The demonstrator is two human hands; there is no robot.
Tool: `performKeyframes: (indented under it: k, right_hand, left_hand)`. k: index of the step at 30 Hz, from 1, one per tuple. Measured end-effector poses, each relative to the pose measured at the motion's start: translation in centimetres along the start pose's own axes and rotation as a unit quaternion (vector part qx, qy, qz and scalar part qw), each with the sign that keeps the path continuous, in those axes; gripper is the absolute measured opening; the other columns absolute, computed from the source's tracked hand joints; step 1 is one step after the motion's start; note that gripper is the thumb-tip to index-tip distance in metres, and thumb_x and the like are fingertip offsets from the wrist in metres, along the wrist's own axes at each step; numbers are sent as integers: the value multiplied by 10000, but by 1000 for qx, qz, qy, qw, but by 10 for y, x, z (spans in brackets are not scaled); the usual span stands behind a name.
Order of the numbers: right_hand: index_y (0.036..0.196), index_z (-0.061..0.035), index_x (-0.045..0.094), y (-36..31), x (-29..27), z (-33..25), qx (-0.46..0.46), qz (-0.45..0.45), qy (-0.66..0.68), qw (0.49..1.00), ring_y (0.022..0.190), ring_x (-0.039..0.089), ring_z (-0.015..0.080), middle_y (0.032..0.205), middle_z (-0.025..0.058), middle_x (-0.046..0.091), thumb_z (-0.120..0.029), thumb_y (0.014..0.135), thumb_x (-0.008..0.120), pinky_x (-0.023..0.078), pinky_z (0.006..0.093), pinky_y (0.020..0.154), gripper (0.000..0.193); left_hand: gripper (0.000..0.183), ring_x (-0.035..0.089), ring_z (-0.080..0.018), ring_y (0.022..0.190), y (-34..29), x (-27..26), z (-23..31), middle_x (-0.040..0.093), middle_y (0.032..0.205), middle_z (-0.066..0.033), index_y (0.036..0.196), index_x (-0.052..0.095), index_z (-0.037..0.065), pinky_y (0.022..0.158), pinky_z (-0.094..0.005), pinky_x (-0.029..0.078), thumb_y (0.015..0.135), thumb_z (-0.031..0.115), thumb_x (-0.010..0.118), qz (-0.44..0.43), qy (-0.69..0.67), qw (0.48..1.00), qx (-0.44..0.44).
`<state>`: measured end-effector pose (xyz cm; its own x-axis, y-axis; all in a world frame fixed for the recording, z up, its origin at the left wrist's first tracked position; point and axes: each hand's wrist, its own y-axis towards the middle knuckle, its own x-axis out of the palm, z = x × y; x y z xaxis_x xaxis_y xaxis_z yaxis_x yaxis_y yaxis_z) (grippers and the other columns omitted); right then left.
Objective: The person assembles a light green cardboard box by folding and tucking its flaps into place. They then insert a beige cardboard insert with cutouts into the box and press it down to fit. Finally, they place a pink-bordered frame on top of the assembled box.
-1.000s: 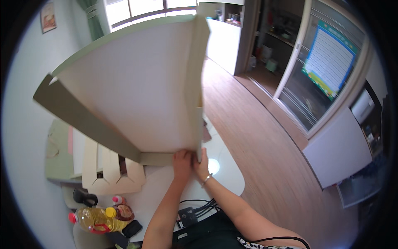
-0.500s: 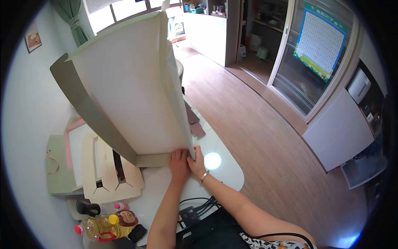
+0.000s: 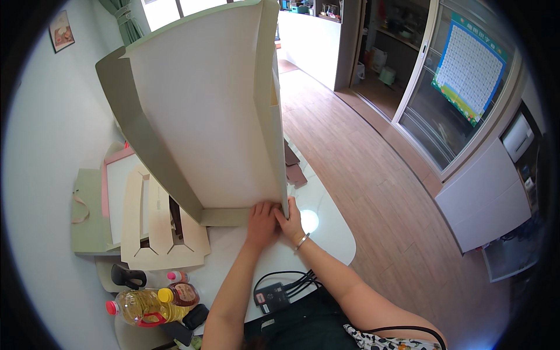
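Note:
A large shallow cardboard box (image 3: 204, 116), white inside with sage-green sides, stands tilted up on the table. Its walls are folded up along the left, near and right sides. At its near right corner my left hand (image 3: 263, 224) has its fingers curled over the low near wall. Beside it my right hand (image 3: 291, 223), with a bracelet on the wrist, grips the same corner from the right, thumb toward the inside. The two hands touch or nearly touch. The outer face of the box and some right fingertips are hidden.
Left of the box lie a cream die-cut cardboard insert (image 3: 163, 233) and a green box piece with a ribbon (image 3: 87, 216). An oil bottle (image 3: 140, 306), a brown sauce bottle (image 3: 184, 293) and a black device with cables (image 3: 271, 297) are near me. Brown pieces (image 3: 296, 175) lie behind the box.
The whole scene has shifted right in the view, and the box with it. Both hands keep their hold on the same corner.

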<state>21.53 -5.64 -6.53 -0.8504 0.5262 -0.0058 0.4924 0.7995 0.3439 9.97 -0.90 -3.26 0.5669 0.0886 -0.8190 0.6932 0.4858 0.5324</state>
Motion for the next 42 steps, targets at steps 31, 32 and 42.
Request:
performKeyframes:
  k: [31, 32, 42]
  right_hand:
    - [1204, -23, 484, -1, -2, 3, 43, 45, 30, 998, 914, 561, 163, 1069, 88, 589, -26, 909, 564, 467, 279, 820, 306]
    - [1206, -26, 484, -2, -3, 4, 52, 42, 20, 998, 917, 562, 160, 1074, 88, 590, -9, 907, 559, 467, 276, 825, 308]
    - [1126, -31, 478, 2, 1, -8, -11, 75, -8, 997, 883, 563, 146, 978, 67, 585, 1, 911, 551, 467, 275, 793, 229]
  left_hand:
    - [529, 493, -279, 1161, -18, 19, -14, 548, 1200, -86, 1172, 606, 74, 1027, -445, 367, 656, 124, 713, 62, -38, 997, -9]
    - [524, 497, -270, 1163, -20, 12, -12, 548, 1208, -74, 1183, 606, 78, 1025, -451, 374, 670, 122, 703, 70, 12, 997, -1]
    - [528, 518, -222, 1103, -26, 19, -12, 561, 1183, -24, 1207, 628, 124, 980, -436, 414, 683, 144, 689, 117, 131, 984, 15]
